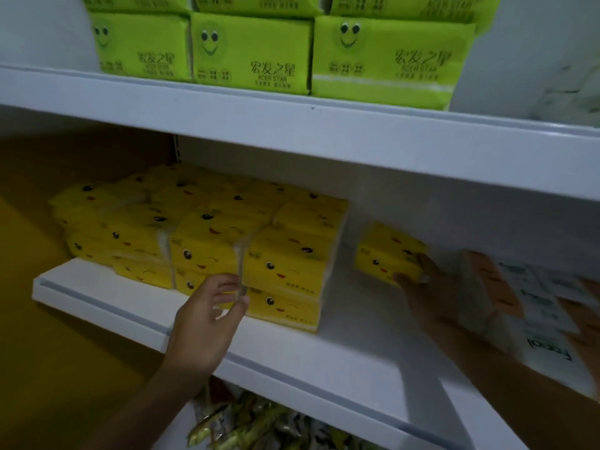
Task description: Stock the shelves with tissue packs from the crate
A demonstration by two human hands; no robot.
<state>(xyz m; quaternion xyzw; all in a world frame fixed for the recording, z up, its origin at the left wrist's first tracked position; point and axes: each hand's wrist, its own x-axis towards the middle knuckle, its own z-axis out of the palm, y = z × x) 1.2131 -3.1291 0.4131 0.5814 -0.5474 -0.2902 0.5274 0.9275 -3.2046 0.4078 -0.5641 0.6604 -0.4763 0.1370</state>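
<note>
1. Tissue pack (386, 254), yellow, sits on the middle shelf (324, 336), apart from the yellow stack (201, 235), in the gap it probably has to fill.
2. The right hand (428, 287) wraps its fingers round the pack's right end, likely to slide it leftward.
3. The left hand (207, 319) curls at the stack's front, seemingly steadying it; whether it pinches or only touches, I cannot tell.
4. No crate shows.

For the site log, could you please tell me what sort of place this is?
Probably a shop aisle: white shelves hold stacked yellow tissue packs and green tissue packs, with snack packets below.
</note>
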